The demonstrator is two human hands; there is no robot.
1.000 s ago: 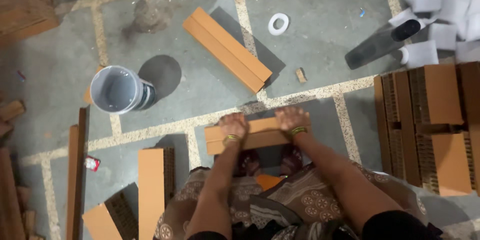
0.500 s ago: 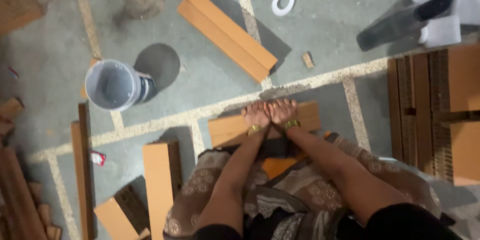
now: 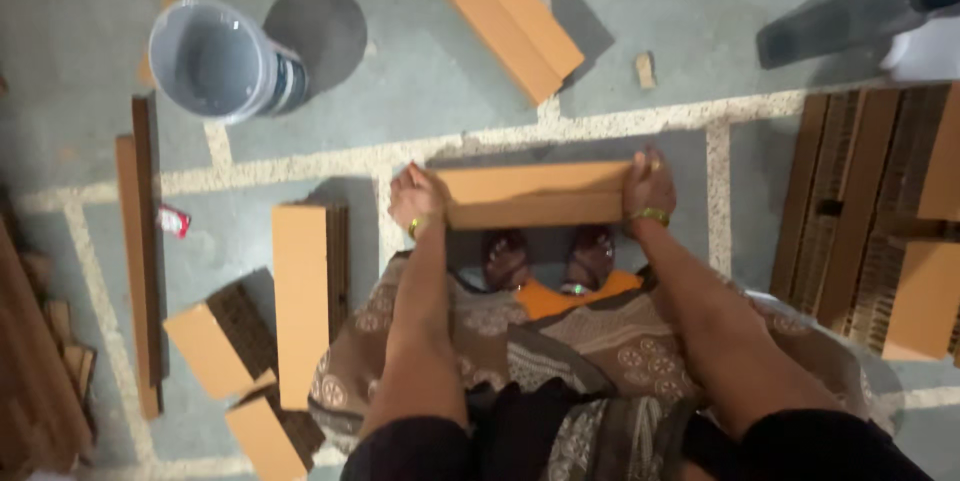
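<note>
The long orange-brown folded cardboard piece lies crosswise on the floor, directly in front of the person's two sandalled feet. The left hand grasps its left end; the right hand grasps its right end. Both hands are closed around the ends, and each wrist carries a gold bangle.

The surface is a grey-green stone floor divided by pale speckled joint strips, which cross just beyond the held piece.

Further items on the floor:
- One grey plastic bucket, upper left, standing well apart from the hands.
- One long folded cardboard piece of the same colour, lying diagonally beyond the held piece.
- One flat cardboard strip, just beside the left forearm.
- Two shorter cardboard pieces, lower left.
- One narrow brown strip, far left.
- One stack of corrugated cardboard sheets, at the right edge.
- One small cardboard scrap, near the diagonal piece.
</note>
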